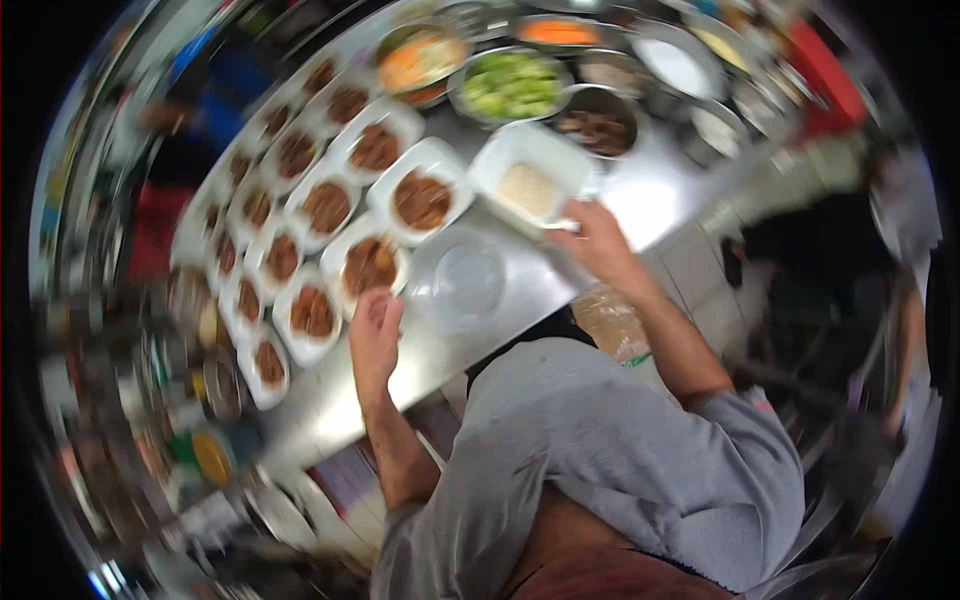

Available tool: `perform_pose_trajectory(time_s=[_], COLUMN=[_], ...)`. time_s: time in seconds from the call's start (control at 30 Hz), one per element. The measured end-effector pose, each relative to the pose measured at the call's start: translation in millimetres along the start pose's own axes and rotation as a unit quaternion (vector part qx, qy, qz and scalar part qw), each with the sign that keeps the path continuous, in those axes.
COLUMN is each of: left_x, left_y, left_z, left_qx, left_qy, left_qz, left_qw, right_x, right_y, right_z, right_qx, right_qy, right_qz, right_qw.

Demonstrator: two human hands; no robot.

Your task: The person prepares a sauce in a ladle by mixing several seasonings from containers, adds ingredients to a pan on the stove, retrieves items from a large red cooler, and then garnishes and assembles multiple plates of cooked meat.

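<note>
My right hand (604,245) is closed on the near right edge of a deep white rectangular tub (487,172). A small heap of pale grains (530,190) lies inside it. Beside the near rim of a white bowl (397,252) of brown, saucy food (369,267), my left hand (374,335) has its fingers curled together. Blur hides what they may hold. A round clear plastic lid or shallow tub (460,280) sits on the steel counter (520,290) between my hands.
Rows of similar white bowls (325,207) with brown food fill the counter's left side. Along the back stand round metal bowls with chopped green vegetable (510,86), orange shreds (558,33) and dark pieces (600,132). A person in dark clothes (820,240) is at the right.
</note>
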State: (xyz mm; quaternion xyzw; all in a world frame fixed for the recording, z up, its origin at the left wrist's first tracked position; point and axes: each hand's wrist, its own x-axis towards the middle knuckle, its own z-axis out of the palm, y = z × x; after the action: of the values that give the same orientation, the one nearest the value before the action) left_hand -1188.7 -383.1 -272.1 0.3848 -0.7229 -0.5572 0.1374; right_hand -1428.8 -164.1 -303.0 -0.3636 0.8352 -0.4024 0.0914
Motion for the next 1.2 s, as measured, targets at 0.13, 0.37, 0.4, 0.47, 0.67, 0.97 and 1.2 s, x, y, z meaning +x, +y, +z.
perform_pose_trajectory(time_s=[0.13,0.37,0.4,0.47,0.67,0.97,1.2], left_x=[-31.8,-173.3,-194.2,-227.8,-271.9,-210.2,-117.3], left_y=[-4.8,-95.4,-114.6,-147.9,-281.7,-485.6,-623.2], left_z=[-21.4,-100.5,-103.4,-106.9,-102.2,-105.8,-105.0], left_qx=[-0.006,-0.245,-0.288,-0.35,-0.417,-0.456,-0.448], left_qy=[0.143,0.468,0.509,0.557,0.528,0.416,0.425], left_qz=[-0.01,-0.064,-0.07,-0.081,-0.182,-0.297,-0.339], left_qw=[0.99,0.847,0.809,0.749,0.717,0.728,0.709], right_x=[4.1,8.6,3.0,-12.0,-90.0,-200.7,-227.2], right_y=[-31.9,-113.5,-125.1,-145.4,-201.6,-140.2,-76.4], right_z=[-43.8,-30.5,-19.8,2.6,102.3,294.8,388.4], right_qx=[0.065,0.153,0.182,0.16,0.154,0.029,-0.087], right_qy=[0.047,-0.091,-0.125,-0.214,-0.484,-0.605,-0.586], right_qz=[-0.074,-0.226,-0.236,-0.29,-0.291,-0.191,-0.146], right_qw=[0.994,0.958,0.946,0.919,0.81,0.773,0.792])
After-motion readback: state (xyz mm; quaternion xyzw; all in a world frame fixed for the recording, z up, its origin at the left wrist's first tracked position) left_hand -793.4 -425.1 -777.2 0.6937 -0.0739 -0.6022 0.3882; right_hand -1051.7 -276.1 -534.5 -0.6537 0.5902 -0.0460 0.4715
